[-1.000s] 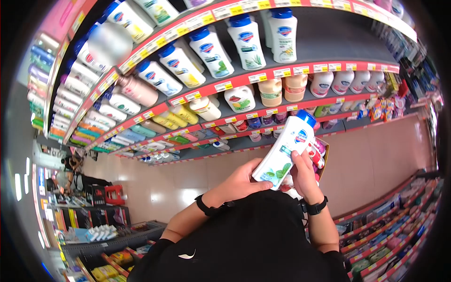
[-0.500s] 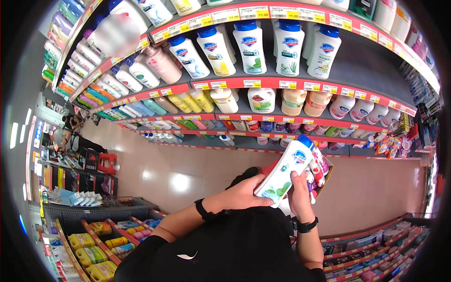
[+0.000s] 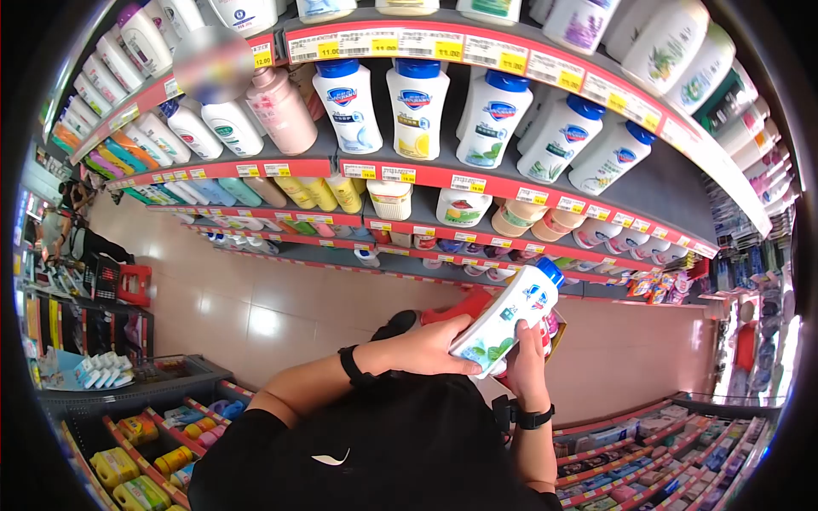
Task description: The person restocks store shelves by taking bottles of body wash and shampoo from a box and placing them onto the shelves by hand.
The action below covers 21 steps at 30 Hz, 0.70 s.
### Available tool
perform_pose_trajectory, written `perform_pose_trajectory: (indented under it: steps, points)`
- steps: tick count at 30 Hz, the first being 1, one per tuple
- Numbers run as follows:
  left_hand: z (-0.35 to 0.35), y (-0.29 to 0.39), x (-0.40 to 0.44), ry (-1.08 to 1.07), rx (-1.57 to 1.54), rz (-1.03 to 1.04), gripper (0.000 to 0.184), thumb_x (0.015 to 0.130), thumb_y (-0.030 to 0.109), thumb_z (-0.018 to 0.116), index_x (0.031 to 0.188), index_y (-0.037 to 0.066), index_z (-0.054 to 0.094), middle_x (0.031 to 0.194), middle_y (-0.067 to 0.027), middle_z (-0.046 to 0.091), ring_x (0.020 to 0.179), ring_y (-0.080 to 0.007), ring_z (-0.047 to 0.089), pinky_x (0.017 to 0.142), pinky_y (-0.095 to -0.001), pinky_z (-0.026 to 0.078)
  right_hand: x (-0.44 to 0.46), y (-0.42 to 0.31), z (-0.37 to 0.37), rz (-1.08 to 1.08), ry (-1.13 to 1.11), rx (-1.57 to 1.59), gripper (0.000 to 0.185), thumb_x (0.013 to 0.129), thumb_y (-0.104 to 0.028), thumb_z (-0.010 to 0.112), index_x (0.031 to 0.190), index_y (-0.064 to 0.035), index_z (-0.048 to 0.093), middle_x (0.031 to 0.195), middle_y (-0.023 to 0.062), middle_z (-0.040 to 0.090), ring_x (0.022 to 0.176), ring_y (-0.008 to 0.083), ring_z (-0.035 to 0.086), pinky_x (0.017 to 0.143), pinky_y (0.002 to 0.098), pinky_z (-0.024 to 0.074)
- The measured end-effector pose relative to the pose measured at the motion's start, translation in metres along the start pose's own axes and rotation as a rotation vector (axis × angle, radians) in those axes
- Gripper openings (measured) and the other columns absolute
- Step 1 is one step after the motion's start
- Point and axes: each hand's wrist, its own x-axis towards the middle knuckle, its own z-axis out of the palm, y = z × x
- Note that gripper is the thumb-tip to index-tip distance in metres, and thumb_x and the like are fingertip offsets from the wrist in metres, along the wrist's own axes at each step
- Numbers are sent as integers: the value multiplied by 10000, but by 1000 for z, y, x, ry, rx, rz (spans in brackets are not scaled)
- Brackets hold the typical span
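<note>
A white body wash bottle [image 3: 511,317] with a blue cap, a shield logo and green leaves on its label is tilted in front of my chest, cap up to the right. My left hand [image 3: 433,345] grips its lower left side. My right hand [image 3: 528,362] is closed on its right side, the thumb on the front. Behind the bottle, a carton [image 3: 558,336] with colourful packs is mostly hidden. Matching bottles stand on the shelf ahead, including one with the same leaf picture [image 3: 494,119].
Shelves with red price strips [image 3: 477,183] curve across the front, filled with bottles. A red object [image 3: 458,307] is on the tiled floor [image 3: 332,289] beyond my hands. Low racks [image 3: 162,426] stand behind me on both sides. At far left a person [image 3: 81,234] is near a red stool [image 3: 135,284].
My view has shifted and tilted, so the shelves appear rotated and closer. The bottle stays in both hands and now covers more of the carton.
</note>
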Motion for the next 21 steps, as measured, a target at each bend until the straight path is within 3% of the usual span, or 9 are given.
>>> perform_pose_trajectory:
  steps: [5,8,11,12,13,15,16,19,21]
  points:
    - [-37,5,-2,-11,2,12,531,895,271,817,1206,-37,516,1109,-157,663,1020,-198,651,885,-338,511,16,-11,35,25,10,-114,481,1089,-194,454,1530,-30,357,1429,89,532,1316,221,528,1127,410,408]
    - [-55,15,-2,50,36,-3,478,917,254,789,1195,-21,516,1060,-152,667,965,-194,666,836,-350,521,25,-25,61,-20,-71,-296,470,1042,-143,594,1455,-12,414,1217,71,622,1077,161,605,911,299,516]
    - [-70,13,3,124,97,22,454,936,262,769,1194,-9,512,1032,-152,663,948,-206,674,817,-367,522,36,-33,77,13,-87,-352,479,1007,-158,667,1406,-4,452,1135,73,669,1036,166,642,902,306,525]
    - [-74,10,8,137,27,51,472,944,259,754,1250,1,504,1041,-173,656,960,-271,685,823,-388,523,41,-34,76,16,-75,-358,479,1007,-158,667,1406,-4,452,1135,73,669,1036,166,642,902,306,525]
    - [-77,8,11,127,20,53,472,944,259,754,1250,1,504,1041,-173,656,960,-271,685,823,-388,523,47,-35,74,-46,-89,-437,485,995,-163,687,1395,3,469,1157,85,671,1055,171,643,916,316,521]
    - [-87,12,18,218,172,215,518,938,236,749,1323,11,486,1109,-201,649,1011,-341,676,828,-410,529,56,-42,77,-108,-94,-520,492,982,-168,707,1384,11,485,1180,97,674,1074,177,643,931,327,517]
    - [-93,31,19,205,205,203,553,929,202,739,1381,28,473,1218,-219,620,1116,-390,635,868,-437,521,60,-48,80,-145,-102,-570,493,970,-163,720,1373,19,503,1192,106,676,1096,181,641,950,336,511]
    - [-101,44,35,314,374,387,557,920,173,732,1396,42,473,1281,-200,594,1184,-395,595,932,-456,495,75,-70,90,-196,-135,-685,510,942,-139,746,1368,35,526,1204,120,677,1117,189,638,969,351,508]
    - [-103,54,44,327,427,395,631,910,150,725,1447,4,427,1296,-227,568,1209,-433,561,1001,-486,460,85,-79,101,-255,-112,-599,496,935,-108,747,1360,37,536,1216,120,673,1110,187,646,948,352,521]
